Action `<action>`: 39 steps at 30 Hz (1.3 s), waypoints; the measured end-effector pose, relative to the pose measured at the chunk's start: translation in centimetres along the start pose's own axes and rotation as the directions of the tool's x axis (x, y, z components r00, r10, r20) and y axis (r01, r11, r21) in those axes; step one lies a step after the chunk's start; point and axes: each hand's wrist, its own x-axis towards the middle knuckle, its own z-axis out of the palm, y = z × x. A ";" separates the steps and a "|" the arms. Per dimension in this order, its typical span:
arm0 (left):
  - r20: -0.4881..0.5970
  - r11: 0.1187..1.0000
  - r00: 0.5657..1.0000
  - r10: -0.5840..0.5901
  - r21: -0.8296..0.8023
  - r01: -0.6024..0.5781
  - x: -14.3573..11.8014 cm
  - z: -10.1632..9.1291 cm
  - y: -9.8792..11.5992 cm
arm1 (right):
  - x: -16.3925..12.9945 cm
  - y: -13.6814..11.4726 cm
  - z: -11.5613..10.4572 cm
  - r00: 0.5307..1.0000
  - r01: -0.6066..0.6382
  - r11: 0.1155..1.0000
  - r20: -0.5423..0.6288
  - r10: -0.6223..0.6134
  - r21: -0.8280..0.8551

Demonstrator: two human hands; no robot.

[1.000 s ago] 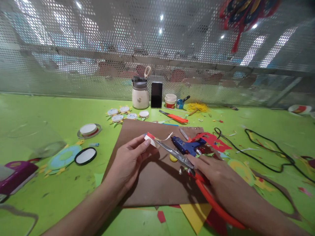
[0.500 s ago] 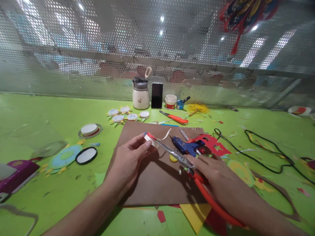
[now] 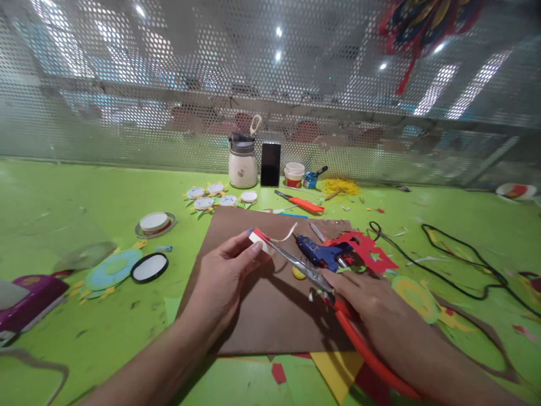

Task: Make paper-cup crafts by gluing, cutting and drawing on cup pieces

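My left hand (image 3: 230, 262) pinches a small red-and-white piece of paper (image 3: 258, 239) between thumb and fingers, above a brown board (image 3: 249, 321). My right hand (image 3: 359, 293) is closed around the red-handled scissors (image 3: 304, 269). Their blade tips meet the paper's right edge, and a thin white strip (image 3: 288, 233) curls away beyond them. Just past the scissors, a blue glue gun (image 3: 319, 252) lies on the board. A yellow round piece (image 3: 298, 273) shows beside the blades. Part of the scissor handles is hidden under my right hand.
Red cut paper (image 3: 372, 252) and a black cord (image 3: 448, 282) lie to the right. An orange utility knife (image 3: 306, 204), a phone (image 3: 270, 164) and a white jar (image 3: 242, 166) are at the back. To the left sit a blue paper ring (image 3: 112, 270) and a black-rimmed disc (image 3: 149, 267).
Hardly anything differs. The whole view has shifted very slightly, and the thin white strip stands a little farther right at the scissor tips. Both hands keep their hold.
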 end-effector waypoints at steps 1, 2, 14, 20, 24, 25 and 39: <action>-0.007 1.000 1.000 0.003 -0.002 -0.003 0.0 0.1 0.1 | 0.0 0.0 -0.1 1.000 0.003 1.000 0.004 -0.003 -0.001; -0.013 1.000 1.000 0.005 -0.002 -0.005 -0.1 0.1 0.1 | 0.0 -0.1 -0.1 1.000 0.004 1.000 0.006 -0.004 -0.003; 0.015 0.998 1.000 -0.001 -0.068 0.002 0.3 -0.4 0.5 | 0.0 0.2 0.3 0.999 -0.032 0.999 0.003 0.032 0.013; 0.051 1.000 0.999 0.001 -0.009 0.000 0.3 -0.5 0.4 | 0.1 0.2 0.3 0.999 -0.037 0.999 0.012 0.037 0.022; 0.047 1.000 0.999 0.020 0.009 -0.021 0.4 -0.5 0.2 | 0.2 0.3 0.3 0.999 -0.041 0.999 0.022 0.040 0.029; 0.046 1.000 0.999 0.018 0.010 -0.018 0.4 -0.6 0.1 | 0.2 0.3 0.3 0.999 -0.042 0.999 0.020 0.041 0.031; 0.020 0.999 0.999 0.029 0.023 -0.029 0.6 -0.6 0.2 | 0.1 0.0 0.0 1.000 -0.006 0.999 -0.003 0.006 0.040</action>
